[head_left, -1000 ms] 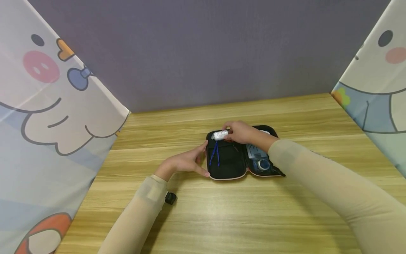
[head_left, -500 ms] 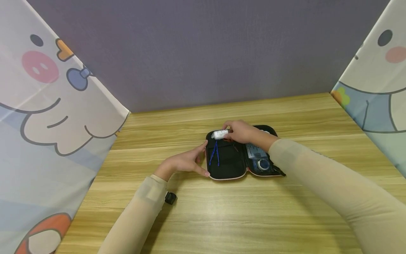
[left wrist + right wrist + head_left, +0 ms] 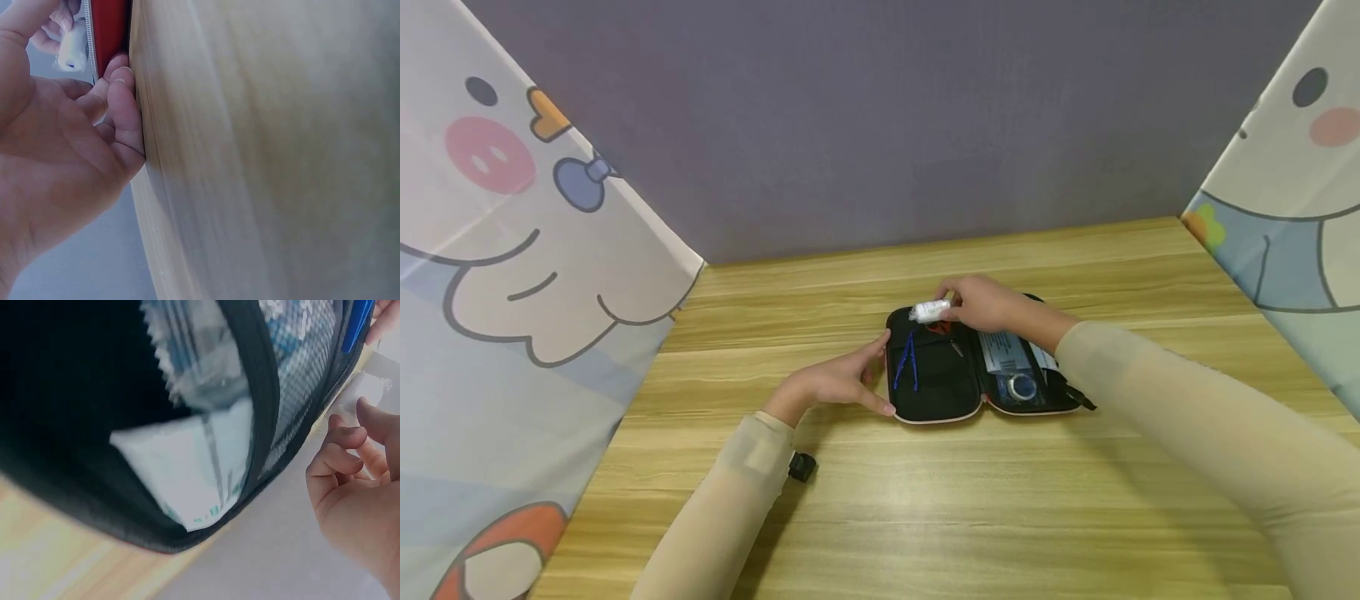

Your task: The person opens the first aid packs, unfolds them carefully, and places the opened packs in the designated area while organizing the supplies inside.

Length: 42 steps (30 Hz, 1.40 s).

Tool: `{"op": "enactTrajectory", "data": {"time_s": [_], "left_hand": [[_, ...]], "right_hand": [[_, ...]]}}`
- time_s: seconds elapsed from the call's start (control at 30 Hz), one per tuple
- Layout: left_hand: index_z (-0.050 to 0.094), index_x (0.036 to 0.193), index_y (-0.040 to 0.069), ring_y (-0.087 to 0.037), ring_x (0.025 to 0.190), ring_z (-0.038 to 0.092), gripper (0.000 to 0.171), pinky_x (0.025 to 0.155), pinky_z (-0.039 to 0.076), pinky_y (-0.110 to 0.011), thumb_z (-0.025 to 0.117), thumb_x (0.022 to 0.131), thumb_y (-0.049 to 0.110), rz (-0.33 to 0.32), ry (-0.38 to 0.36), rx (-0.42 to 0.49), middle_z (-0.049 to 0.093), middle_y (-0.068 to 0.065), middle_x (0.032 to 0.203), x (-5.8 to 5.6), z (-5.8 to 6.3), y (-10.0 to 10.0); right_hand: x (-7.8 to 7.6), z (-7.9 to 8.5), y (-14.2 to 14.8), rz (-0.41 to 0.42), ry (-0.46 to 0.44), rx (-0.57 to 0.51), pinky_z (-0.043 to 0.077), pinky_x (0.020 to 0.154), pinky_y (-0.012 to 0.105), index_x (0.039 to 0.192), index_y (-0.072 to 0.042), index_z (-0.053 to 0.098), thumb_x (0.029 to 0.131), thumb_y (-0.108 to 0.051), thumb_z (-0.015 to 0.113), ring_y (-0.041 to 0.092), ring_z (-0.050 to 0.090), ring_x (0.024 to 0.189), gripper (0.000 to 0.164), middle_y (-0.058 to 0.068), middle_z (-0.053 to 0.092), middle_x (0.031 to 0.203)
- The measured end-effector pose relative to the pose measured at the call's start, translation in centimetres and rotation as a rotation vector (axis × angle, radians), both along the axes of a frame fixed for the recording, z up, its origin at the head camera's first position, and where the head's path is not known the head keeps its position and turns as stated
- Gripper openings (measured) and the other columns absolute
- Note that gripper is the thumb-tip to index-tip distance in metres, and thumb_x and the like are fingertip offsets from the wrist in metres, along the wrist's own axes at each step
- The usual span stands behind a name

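Note:
My right hand [image 3: 985, 303] pinches a white bandage roll [image 3: 928, 312] in clear wrapping over the far edge of an opened black zip case [image 3: 940, 400]. The wrapped roll also shows in the right wrist view. My left hand [image 3: 838, 380] lies against the case's left side, index finger at the far corner and thumb at the near one. In the left wrist view its other fingers touch the case's red outer shell [image 3: 110, 25]. Blue tweezers [image 3: 914, 367] lie in the left half. Beside them sits something orange-red [image 3: 938, 328], partly hidden under the right hand.
The case's right half holds a printed packet [image 3: 1003, 353] and a round blue-and-white item [image 3: 1022, 387]. A white packet [image 3: 187, 469] pokes from a pocket in the right wrist view. The wooden table [image 3: 1000, 517] meets a grey wall [image 3: 887, 125] behind the case.
My right hand has moved slightly right and away with the bandage roll, uncovering more of the orange-red thing and the printed packet. My left hand stays at the case's side.

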<state>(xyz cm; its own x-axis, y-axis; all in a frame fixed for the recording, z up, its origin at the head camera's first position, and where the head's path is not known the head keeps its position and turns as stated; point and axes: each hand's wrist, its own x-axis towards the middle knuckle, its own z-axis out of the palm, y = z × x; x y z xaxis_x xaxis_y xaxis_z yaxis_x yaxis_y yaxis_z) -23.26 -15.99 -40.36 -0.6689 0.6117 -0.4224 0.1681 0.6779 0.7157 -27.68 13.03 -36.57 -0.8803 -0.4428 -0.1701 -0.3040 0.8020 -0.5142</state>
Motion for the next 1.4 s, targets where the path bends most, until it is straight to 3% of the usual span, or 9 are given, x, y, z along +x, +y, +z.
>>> {"op": "enactTrajectory", "data": {"time_s": [0.27, 0.53, 0.83, 1.1, 1.4], "left_hand": [[-0.009, 0.172, 0.03, -0.027, 0.121, 0.047, 0.133, 0.106, 0.043, -0.043, 0.092, 0.085, 0.038, 0.001, -0.008, 0.005, 0.025, -0.01, 0.174, 0.1, 0.2, 0.0], [-0.009, 0.172, 0.029, -0.027, 0.121, 0.047, 0.133, 0.105, 0.044, -0.042, 0.091, 0.085, 0.036, 0.0, -0.001, 0.012, 0.027, -0.011, 0.172, 0.1, 0.1, 0.0], [-0.009, 0.172, 0.03, -0.027, 0.124, 0.048, 0.134, 0.108, 0.045, -0.045, 0.092, 0.085, 0.035, 0.003, -0.003, 0.016, 0.025, -0.012, 0.175, 0.1, 0.0, 0.0], [-0.009, 0.172, 0.029, -0.027, 0.124, 0.049, 0.134, 0.109, 0.045, -0.045, 0.092, 0.085, 0.035, 0.005, -0.003, 0.009, 0.024, -0.011, 0.175, 0.2, 0.0, 0.0], [-0.009, 0.172, 0.029, -0.026, 0.119, 0.048, 0.133, 0.103, 0.044, -0.041, 0.092, 0.085, 0.035, 0.006, -0.014, 0.021, 0.023, -0.012, 0.175, 0.1, 0.1, 0.0]], "right_hand": [[1.2, 0.8, 0.7, 0.098, 0.027, 0.021, 0.057, 0.088, 0.048, 0.138, -0.005, 0.063, 0.105, -0.018, 0.068, 0.031, 0.071, 0.103, 0.036, 0.017, 0.075, 0.116], [2.8, 0.7, 0.9, 0.218, -0.027, 0.103, 0.052, 0.077, 0.037, 0.134, -0.008, 0.067, 0.103, -0.016, 0.071, 0.017, 0.063, 0.084, 0.033, 0.008, 0.072, 0.102], [3.5, 0.6, 1.3, 0.237, -0.037, 0.123, 0.055, 0.083, 0.039, 0.14, -0.008, 0.066, 0.105, -0.022, 0.069, 0.015, 0.066, 0.089, 0.038, 0.006, 0.074, 0.111], [3.7, 0.3, 0.6, 0.262, -0.071, 0.093, 0.052, 0.076, 0.033, 0.137, -0.008, 0.066, 0.105, -0.024, 0.068, 0.011, 0.061, 0.072, 0.035, 0.003, 0.074, 0.101], [3.7, -0.1, 0.0, 0.307, -0.072, 0.15, 0.047, 0.07, 0.03, 0.125, -0.011, 0.069, 0.103, -0.032, 0.072, 0.011, 0.056, 0.066, 0.031, -0.002, 0.069, 0.088]]}}
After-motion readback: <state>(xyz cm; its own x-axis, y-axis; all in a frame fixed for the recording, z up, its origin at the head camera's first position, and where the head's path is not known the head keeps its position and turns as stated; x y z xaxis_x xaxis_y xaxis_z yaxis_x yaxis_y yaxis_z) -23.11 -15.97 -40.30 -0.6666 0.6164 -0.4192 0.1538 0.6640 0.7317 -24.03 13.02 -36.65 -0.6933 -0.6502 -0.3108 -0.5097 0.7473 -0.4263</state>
